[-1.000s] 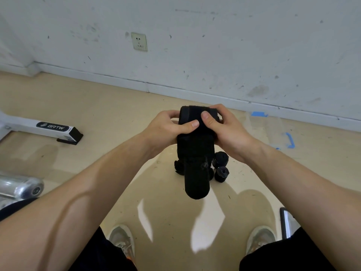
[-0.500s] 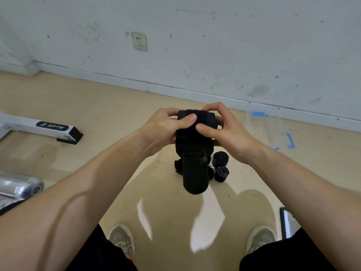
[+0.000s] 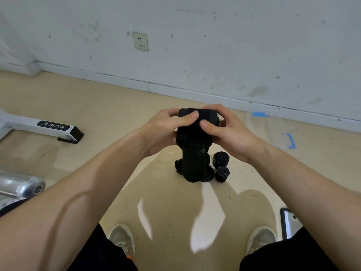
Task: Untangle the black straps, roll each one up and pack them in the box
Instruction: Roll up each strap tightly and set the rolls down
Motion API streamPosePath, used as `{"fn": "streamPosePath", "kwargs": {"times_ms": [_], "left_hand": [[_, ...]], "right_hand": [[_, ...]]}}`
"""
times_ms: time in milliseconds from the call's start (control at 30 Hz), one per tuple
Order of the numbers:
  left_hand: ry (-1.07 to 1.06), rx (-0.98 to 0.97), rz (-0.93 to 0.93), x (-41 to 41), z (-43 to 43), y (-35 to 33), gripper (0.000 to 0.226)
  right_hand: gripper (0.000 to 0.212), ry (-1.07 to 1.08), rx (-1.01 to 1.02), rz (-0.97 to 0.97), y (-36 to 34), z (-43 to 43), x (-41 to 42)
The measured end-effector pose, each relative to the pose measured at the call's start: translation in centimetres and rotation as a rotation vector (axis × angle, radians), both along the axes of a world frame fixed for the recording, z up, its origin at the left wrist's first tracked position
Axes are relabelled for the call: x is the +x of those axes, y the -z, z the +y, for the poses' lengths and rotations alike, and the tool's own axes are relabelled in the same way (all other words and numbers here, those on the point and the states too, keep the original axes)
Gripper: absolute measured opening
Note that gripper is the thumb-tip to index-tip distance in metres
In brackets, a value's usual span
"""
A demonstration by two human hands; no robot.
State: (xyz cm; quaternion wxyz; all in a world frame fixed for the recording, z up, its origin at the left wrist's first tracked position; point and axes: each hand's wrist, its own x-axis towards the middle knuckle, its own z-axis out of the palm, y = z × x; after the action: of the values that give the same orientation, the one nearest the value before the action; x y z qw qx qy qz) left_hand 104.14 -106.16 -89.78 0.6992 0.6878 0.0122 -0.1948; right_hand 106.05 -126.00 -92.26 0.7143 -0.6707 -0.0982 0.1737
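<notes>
Head view. Both bare hands meet in front of the person, above the floor (image 3: 172, 204), and grip one wide black strap (image 3: 195, 133) of matte, felt-like fabric. The left hand (image 3: 166, 130) closes on the left side of the partly wound roll, its thumb pressed flat across the top turn. The right hand (image 3: 226, 132) closes on the right side, thumb laid on the front face and fingers curled behind. The wound part forms a blocky, rounded bundle between the palms; the loose tail hangs straight down as a flat band with a rounded end.

Below and beyond the tail, rolled straps (image 3: 221, 167) lie on the floor in a small cluster: short, dark cylinders, two clearly seen at the right, one showing its spiral end face. Others are partly hidden behind the hanging tail.

The floor is smooth, glossy beige with bright reflections. A scuffed white wall (image 3: 234, 45) carries a socket plate (image 3: 140, 41). At the left edge lie a white bar with a black end cap (image 3: 52, 127) and a polished metal cylinder (image 3: 19, 186). Two grey shoes (image 3: 122, 239) appear at the bottom edge.
</notes>
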Motion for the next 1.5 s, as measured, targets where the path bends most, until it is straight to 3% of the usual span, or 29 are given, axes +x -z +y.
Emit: {"fn": "streamPosePath", "kwargs": {"times_ms": [233,367,433,567,633,700,900,1100,1267,1500], "left_hand": [[-0.068,-0.041,0.095,0.1,-0.1,-0.3,0.037],[-0.222,-0.14,0.211,0.4,0.0,-0.6,0.034],[-0.279,-0.17,0.236,0.5,0.4,-0.7,0.028],[-0.329,-0.231,0.284,0.6,0.9,-0.7,0.023],[-0.345,-0.234,0.291,0.7,1.0,-0.6,0.024],[-0.356,-0.213,0.288,0.7,0.8,-0.5,0.028],[-0.331,-0.074,0.256,0.4,-0.3,0.6,0.03],[-0.168,-0.114,0.176,0.0,-1.6,0.6,0.023],[-0.246,-0.203,0.138,-0.7,-2.6,0.6,0.034],[-0.249,-0.255,0.054,-1.2,-2.5,1.0,0.035]], "right_hand": [[0.043,0.032,-0.331,-0.239,-0.6,0.1,-0.5],[0.05,0.057,-0.66,-0.592,-2.2,-0.3,-1.3],[0.049,-0.042,-0.72,-0.713,-2.7,-1.2,-1.8],[0.073,-0.23,-1.018,-0.931,-2.1,-1.8,-3.0],[0.06,-0.236,-1.052,-1.017,-1.7,-1.3,-3.4],[0.027,-0.173,-0.976,-1.092,-1.5,-0.7,-3.5],[0.003,0.0,-0.774,-0.967,-1.8,-0.5,-2.7],[0.007,0.141,-0.581,-0.663,-2.3,-0.5,-1.2],[0.013,0.179,-0.444,-0.456,-1.7,-0.1,-0.8],[0.013,0.281,-0.406,-0.368,-1.9,0.9,-1.2]]}}
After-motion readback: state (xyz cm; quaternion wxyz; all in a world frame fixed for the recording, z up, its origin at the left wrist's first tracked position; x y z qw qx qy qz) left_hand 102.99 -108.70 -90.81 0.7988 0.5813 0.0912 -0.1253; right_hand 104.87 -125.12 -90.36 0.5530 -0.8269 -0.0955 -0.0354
